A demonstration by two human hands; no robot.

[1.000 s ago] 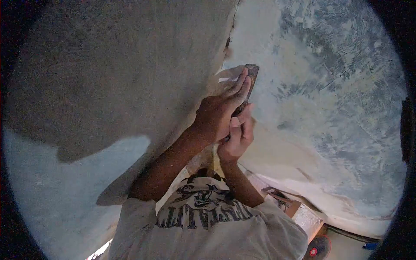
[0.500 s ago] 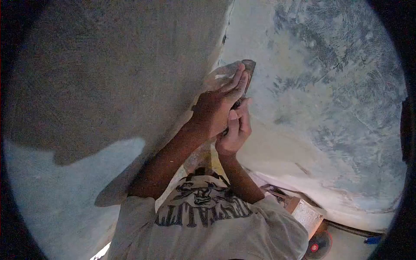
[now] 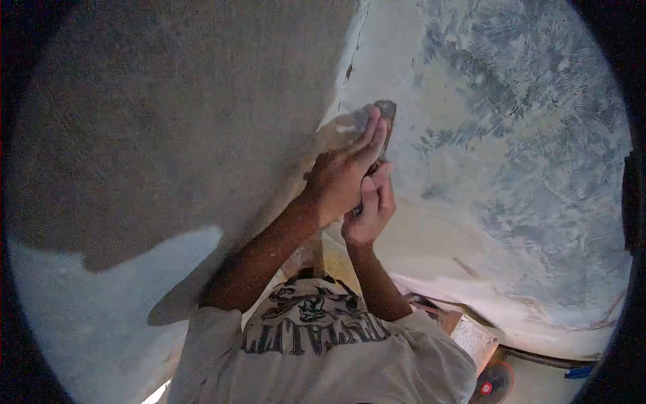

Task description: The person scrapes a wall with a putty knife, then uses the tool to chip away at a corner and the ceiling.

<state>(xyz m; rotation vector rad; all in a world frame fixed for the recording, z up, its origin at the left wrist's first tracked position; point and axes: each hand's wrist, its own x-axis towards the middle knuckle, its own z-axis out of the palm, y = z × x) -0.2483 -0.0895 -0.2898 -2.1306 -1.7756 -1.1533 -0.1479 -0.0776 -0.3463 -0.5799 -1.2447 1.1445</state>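
My left hand (image 3: pixel 343 178) presses its straightened fingers along the dark blade of a narrow hand tool, which looks like a putty knife (image 3: pixel 387 111). Just below, my right hand (image 3: pixel 370 209) is closed around the lower part of that tool, with its thumb and fingers bent. The blade's far end lies against the pale strip of wall near the corner crack (image 3: pixel 349 71). My left hand hides most of the blade, and the thumb of that hand is out of sight.
On the right, the wall (image 3: pixel 518 135) has patchy grey and whitish plaster. A shadowed wall (image 3: pixel 182 121) meets it on the left. At lower right are a pale block-like object (image 3: pixel 476 340), a dark disc with a red centre (image 3: pixel 486 388) and a blue item (image 3: pixel 579 372).
My hands, the tool and the wall crack all appear slightly lower in the view. Against the wall, the tool has hardly shifted, and both hands keep their hold.
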